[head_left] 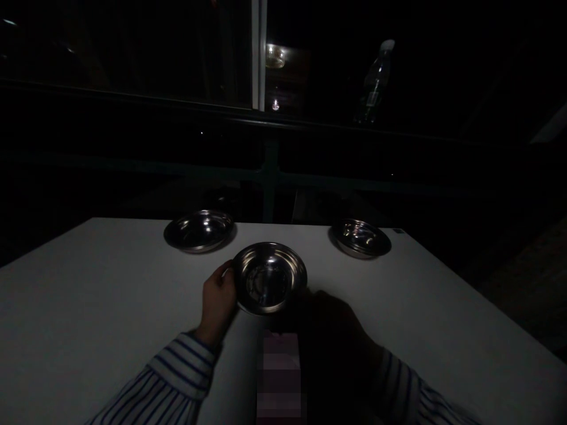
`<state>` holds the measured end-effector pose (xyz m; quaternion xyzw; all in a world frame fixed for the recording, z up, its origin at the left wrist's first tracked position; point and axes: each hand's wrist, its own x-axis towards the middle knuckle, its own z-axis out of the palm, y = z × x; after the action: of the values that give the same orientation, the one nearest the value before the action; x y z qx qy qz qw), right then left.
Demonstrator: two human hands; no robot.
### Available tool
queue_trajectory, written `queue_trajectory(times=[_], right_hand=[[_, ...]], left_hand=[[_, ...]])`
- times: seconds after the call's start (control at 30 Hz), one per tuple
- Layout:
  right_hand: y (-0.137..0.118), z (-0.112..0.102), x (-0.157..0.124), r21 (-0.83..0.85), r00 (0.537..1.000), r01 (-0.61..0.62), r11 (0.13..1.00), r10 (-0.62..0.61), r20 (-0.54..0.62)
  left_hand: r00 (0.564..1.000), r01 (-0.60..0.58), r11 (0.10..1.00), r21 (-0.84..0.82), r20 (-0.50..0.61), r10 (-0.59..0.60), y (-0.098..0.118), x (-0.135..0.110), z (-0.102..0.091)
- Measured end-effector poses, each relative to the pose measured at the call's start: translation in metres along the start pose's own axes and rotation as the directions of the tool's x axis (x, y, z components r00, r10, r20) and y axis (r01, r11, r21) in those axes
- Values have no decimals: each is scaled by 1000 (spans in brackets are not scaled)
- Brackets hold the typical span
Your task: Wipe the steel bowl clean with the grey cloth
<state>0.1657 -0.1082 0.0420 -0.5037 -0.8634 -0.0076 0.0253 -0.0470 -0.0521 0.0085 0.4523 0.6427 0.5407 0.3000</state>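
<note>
The scene is very dark. My left hand [218, 300] grips the left rim of a steel bowl [270, 277], which is tilted toward me over the white table [110, 295]. My right hand [339, 321] is in deep shadow just right of and below the bowl; its fingers cannot be made out. Both sleeves are striped. Two more steel bowls rest on the table's far side, one at the left [199, 231] and one at the right [361, 237].
A blurred pinkish box [280, 375] stands at the near edge between my arms. Beyond the table runs a dark railing with a post [270, 183]. A clear plastic bottle [376, 82] stands on a ledge at the back right.
</note>
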Motion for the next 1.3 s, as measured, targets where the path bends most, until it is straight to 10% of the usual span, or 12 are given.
queue_trajectory(times=[1.3], right_hand=[[20, -20, 16, 26, 982, -184, 983, 183, 33]], left_hand=[[995, -2, 999, -43, 95, 6, 3, -2, 0]])
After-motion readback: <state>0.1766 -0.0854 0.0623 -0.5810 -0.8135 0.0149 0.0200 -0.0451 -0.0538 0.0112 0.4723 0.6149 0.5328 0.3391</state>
